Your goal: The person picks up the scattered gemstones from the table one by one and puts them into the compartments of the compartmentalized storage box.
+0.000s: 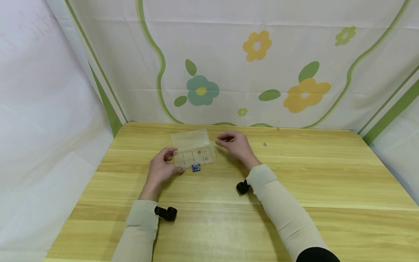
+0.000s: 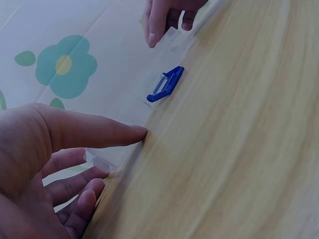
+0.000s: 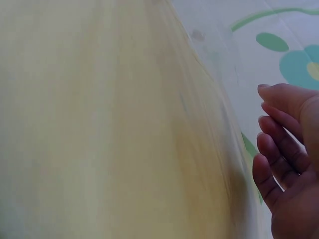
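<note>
A clear plastic compartment box (image 1: 186, 157) lies on the table with its clear lid (image 1: 190, 139) thrown back. A blue clasp (image 1: 195, 167) hangs from the box's front edge, and it also shows in the left wrist view. My left hand (image 1: 161, 169) grips the box's left end, thumb at the front edge and fingers round the far side. A small dark round piece (image 1: 199, 152) sits inside one compartment. Just off the box's right end is my right hand (image 1: 235, 143), fingers loosely bent; nothing shows between its fingertips in the right wrist view.
To the right on the wooden table (image 1: 209, 225) lie a small coin-like disc (image 1: 264, 145) and a paler small piece (image 1: 282, 153). Another small piece (image 1: 278, 128) is at the far edge. A flower-printed curtain (image 1: 229, 72) stands behind the table.
</note>
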Demonstrator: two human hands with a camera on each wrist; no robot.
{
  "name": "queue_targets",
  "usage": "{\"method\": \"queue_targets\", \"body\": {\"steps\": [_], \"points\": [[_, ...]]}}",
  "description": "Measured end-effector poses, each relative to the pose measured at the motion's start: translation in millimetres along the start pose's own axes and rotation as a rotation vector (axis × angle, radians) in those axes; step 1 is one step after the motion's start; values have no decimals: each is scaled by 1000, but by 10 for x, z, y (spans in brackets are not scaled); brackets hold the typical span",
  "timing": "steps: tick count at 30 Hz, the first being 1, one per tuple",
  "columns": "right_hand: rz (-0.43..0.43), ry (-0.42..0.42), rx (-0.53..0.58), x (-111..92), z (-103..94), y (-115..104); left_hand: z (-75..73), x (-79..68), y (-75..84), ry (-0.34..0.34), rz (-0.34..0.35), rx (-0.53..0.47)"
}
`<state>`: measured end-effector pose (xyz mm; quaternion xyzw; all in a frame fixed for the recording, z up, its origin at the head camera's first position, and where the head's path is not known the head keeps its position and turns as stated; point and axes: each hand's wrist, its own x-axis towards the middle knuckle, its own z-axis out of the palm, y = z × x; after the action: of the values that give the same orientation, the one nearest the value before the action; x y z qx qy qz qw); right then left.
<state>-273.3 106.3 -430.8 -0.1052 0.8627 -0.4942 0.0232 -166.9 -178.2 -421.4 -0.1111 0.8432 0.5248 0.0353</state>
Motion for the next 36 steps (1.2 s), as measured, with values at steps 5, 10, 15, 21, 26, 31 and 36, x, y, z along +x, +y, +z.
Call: {"method": "queue_targets", "body": {"steps": [5,10,15,21,26,31,36], "points": [[21,19,-3,2,-134,80,2,4,-1,3,-1,3],[48,41,-9,-3,-274,171,6,7,-3,5,2,4],[88,72,-28,-3,-404,235,7,10,-6,6,4,11],[78,127,-88,-5,-537,294,10,9,-3,9,2,15],[56,176,-178,9,-610,354,8,0,-1,8,3,14],[73,169,-219,14,-670,403,6,-8,2,10,5,12],[114,143,-256,9,-736,442,15,-19,6,11,5,0]]}}
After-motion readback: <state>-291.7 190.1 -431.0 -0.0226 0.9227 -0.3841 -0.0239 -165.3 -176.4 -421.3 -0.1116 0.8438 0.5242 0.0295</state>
